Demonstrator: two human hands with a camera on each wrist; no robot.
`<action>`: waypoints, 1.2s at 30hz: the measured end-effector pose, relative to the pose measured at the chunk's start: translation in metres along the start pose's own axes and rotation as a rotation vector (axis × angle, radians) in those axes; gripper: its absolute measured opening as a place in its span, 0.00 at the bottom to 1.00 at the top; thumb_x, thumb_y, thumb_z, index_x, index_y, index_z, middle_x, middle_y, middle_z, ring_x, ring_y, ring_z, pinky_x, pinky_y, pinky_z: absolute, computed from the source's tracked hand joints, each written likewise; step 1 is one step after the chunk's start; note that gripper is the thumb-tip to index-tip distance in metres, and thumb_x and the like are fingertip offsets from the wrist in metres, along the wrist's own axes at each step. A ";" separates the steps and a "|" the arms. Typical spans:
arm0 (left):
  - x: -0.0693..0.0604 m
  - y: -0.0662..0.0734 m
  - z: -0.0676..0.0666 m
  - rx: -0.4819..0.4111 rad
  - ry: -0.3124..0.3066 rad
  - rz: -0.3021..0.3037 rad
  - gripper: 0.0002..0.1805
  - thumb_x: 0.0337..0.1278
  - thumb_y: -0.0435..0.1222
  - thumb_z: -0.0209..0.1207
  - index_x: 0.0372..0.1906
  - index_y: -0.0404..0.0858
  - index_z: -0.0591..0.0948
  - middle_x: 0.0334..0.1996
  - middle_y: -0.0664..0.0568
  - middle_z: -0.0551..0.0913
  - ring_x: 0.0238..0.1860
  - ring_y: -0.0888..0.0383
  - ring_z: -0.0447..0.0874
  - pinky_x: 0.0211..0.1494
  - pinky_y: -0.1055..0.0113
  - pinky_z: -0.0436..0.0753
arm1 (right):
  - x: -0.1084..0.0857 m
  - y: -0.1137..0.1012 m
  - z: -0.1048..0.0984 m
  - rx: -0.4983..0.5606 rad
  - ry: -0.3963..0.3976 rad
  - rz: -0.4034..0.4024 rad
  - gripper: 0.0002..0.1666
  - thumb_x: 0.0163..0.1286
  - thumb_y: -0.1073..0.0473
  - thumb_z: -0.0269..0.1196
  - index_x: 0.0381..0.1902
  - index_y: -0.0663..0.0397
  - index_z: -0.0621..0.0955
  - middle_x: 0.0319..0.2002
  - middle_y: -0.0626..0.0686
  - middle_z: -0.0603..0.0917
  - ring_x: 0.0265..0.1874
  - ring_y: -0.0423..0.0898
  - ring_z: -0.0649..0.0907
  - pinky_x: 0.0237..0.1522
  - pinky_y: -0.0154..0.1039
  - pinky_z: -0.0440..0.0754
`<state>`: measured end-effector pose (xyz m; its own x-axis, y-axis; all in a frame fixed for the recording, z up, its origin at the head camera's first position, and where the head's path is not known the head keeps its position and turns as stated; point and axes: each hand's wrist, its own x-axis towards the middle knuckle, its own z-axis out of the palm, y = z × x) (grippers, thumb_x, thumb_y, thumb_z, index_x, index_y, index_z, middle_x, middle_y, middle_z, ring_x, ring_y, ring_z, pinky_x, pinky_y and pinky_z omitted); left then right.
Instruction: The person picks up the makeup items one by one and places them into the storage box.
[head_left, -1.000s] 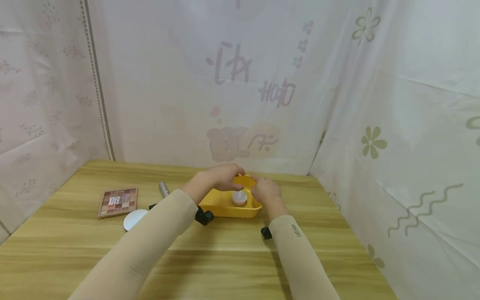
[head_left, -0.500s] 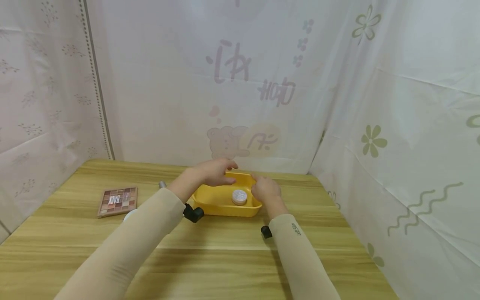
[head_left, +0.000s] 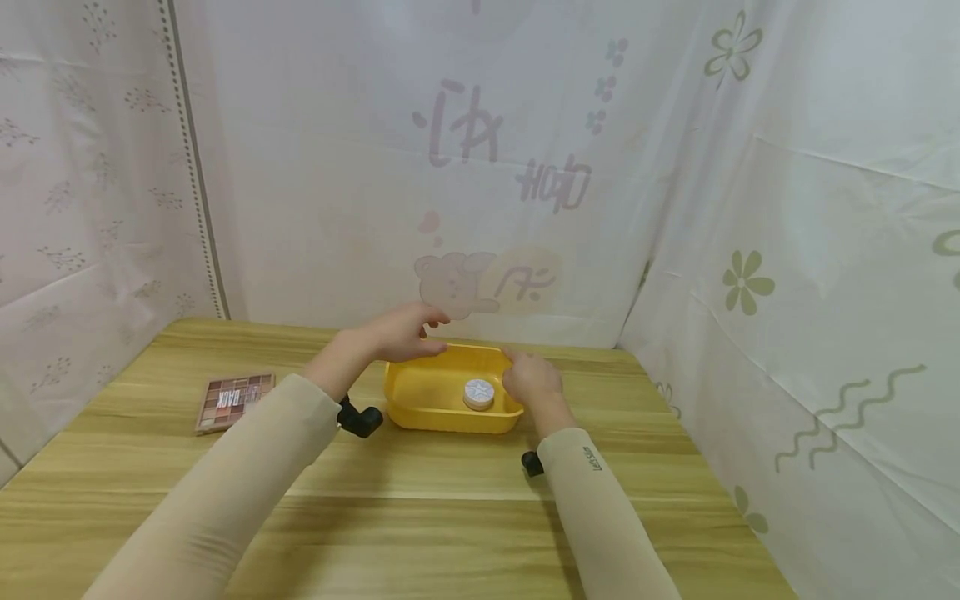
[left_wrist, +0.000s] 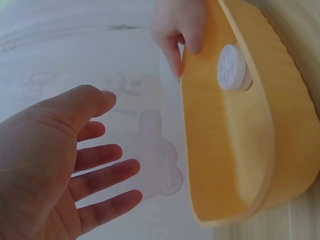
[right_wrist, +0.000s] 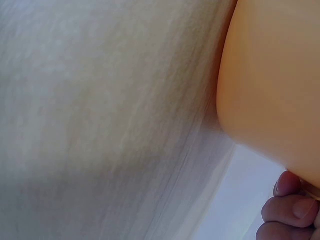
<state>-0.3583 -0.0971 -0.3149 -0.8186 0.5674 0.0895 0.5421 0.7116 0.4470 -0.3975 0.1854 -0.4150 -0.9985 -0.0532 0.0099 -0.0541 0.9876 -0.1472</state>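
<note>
A yellow plastic bin stands on the table, with a small round white-lidded cosmetic jar inside near its right end. My right hand grips the rim at the bin's right end. In the right wrist view, curled fingers show at the rim beside the yellow wall. Over the bin's far left corner hangs my left hand, holding nothing. The left wrist view shows this left hand with its fingers spread, apart from the bin.
An eyeshadow palette lies at the left of the wood-grain table, partly behind the left sleeve. A patterned curtain hangs behind the table and along both sides.
My left hand has moved left, away from above the jar. Its forearm now covers the white round item and the silver tube on the left. The right hand has stayed on the rim.
</note>
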 end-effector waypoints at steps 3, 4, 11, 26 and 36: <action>-0.004 -0.005 -0.003 -0.015 0.019 0.000 0.31 0.77 0.45 0.66 0.76 0.36 0.77 0.70 0.39 0.82 0.64 0.40 0.86 0.71 0.47 0.84 | 0.000 -0.001 0.001 -0.007 0.003 0.003 0.36 0.83 0.52 0.51 0.86 0.29 0.68 0.74 0.60 0.82 0.42 0.57 0.83 0.43 0.54 0.85; -0.005 -0.007 -0.004 -0.014 0.026 0.003 0.31 0.78 0.45 0.66 0.76 0.36 0.77 0.69 0.39 0.82 0.64 0.40 0.86 0.70 0.46 0.84 | 0.000 -0.001 0.001 -0.009 0.004 0.004 0.36 0.83 0.52 0.51 0.86 0.29 0.68 0.73 0.61 0.82 0.41 0.57 0.83 0.42 0.54 0.85; -0.014 -0.021 -0.010 -0.013 0.072 -0.004 0.31 0.77 0.44 0.65 0.76 0.34 0.77 0.68 0.37 0.82 0.63 0.39 0.86 0.69 0.45 0.84 | 0.001 0.001 0.004 -0.003 0.022 -0.011 0.36 0.82 0.53 0.51 0.86 0.31 0.69 0.72 0.62 0.83 0.41 0.57 0.83 0.41 0.54 0.84; -0.037 -0.065 -0.020 -0.014 0.127 -0.076 0.30 0.78 0.41 0.65 0.75 0.30 0.77 0.68 0.32 0.82 0.61 0.37 0.87 0.69 0.41 0.85 | 0.001 0.003 0.004 0.004 0.023 -0.038 0.36 0.82 0.53 0.51 0.86 0.32 0.69 0.69 0.61 0.86 0.33 0.54 0.80 0.30 0.46 0.78; -0.057 -0.105 -0.022 0.006 0.120 -0.130 0.29 0.79 0.42 0.63 0.72 0.26 0.78 0.65 0.28 0.83 0.63 0.32 0.85 0.69 0.38 0.82 | 0.000 0.001 0.003 0.009 0.031 -0.033 0.35 0.83 0.53 0.52 0.85 0.33 0.69 0.73 0.60 0.83 0.45 0.58 0.85 0.44 0.55 0.86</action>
<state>-0.3721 -0.2133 -0.3474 -0.8983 0.4173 0.1377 0.4315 0.7784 0.4560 -0.3975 0.1864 -0.4184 -0.9957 -0.0810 0.0456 -0.0871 0.9841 -0.1550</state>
